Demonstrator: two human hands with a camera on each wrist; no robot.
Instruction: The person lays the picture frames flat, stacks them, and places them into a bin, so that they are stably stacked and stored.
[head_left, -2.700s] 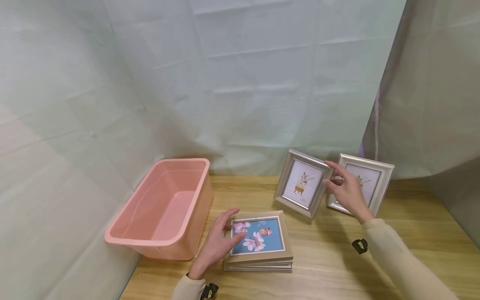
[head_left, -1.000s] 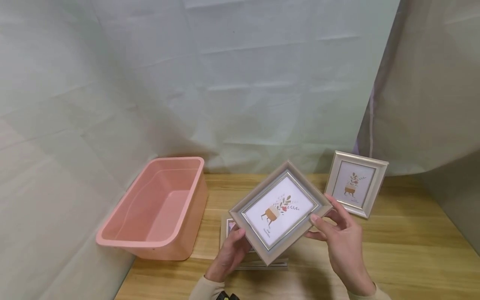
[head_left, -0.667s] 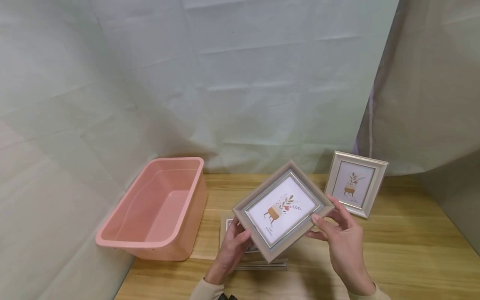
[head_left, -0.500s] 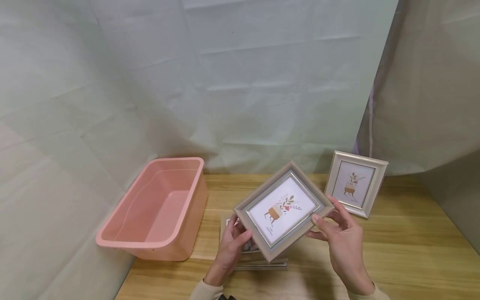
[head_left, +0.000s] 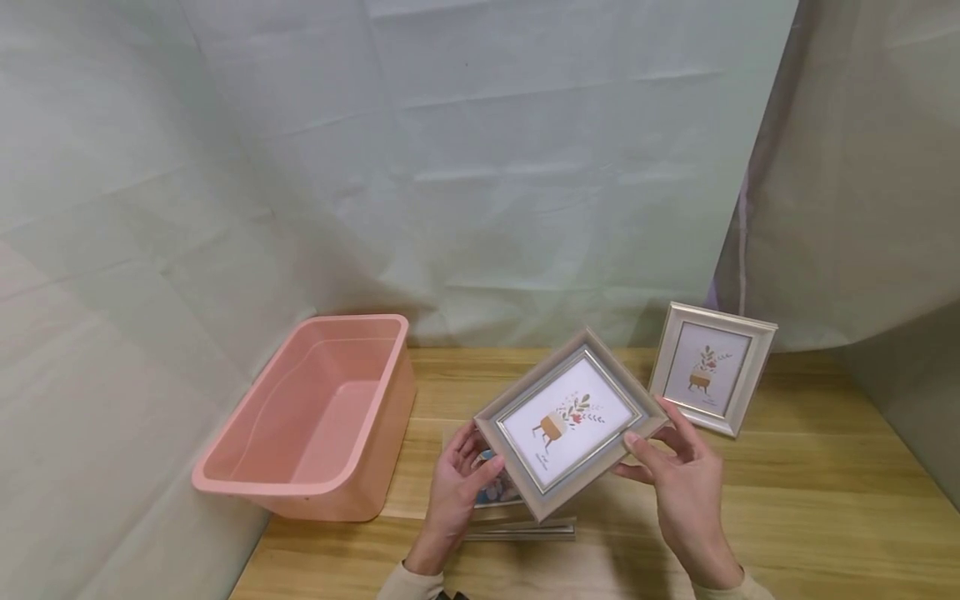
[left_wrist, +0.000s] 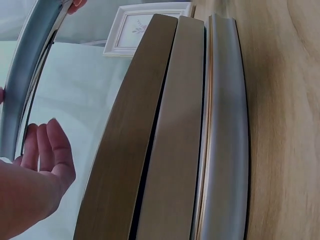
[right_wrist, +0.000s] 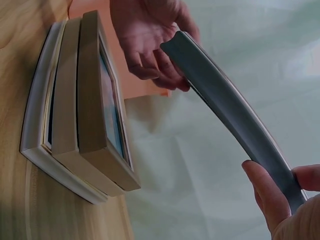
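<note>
A silver-beige picture frame [head_left: 572,421], its print showing a potted plant, is held up tilted in the head view. My left hand [head_left: 459,492] grips its left corner, thumb on the front and fingers behind. At the right corner my right hand [head_left: 678,483] pinches the edge between thumb and fingers. Below lies a stack of several picture frames [head_left: 517,530], mostly hidden by the held one; the right wrist view shows the stacked frames [right_wrist: 90,90] edge-on, with a blue picture on top. Both wrist views show the held frame [left_wrist: 31,75] from its edge, apart from the stack.
A pink plastic tub [head_left: 378,417] stands at the left, with nothing visible inside. Another picture frame [head_left: 708,367] leans upright at the back right, just behind my right hand. Pale cloth [head_left: 525,167] hangs behind the wooden table [head_left: 810,500].
My right hand took the grey frame from beside the upright one and brought it over the stack, where the left hand joined. In the last second it has barely shifted, slightly right.
</note>
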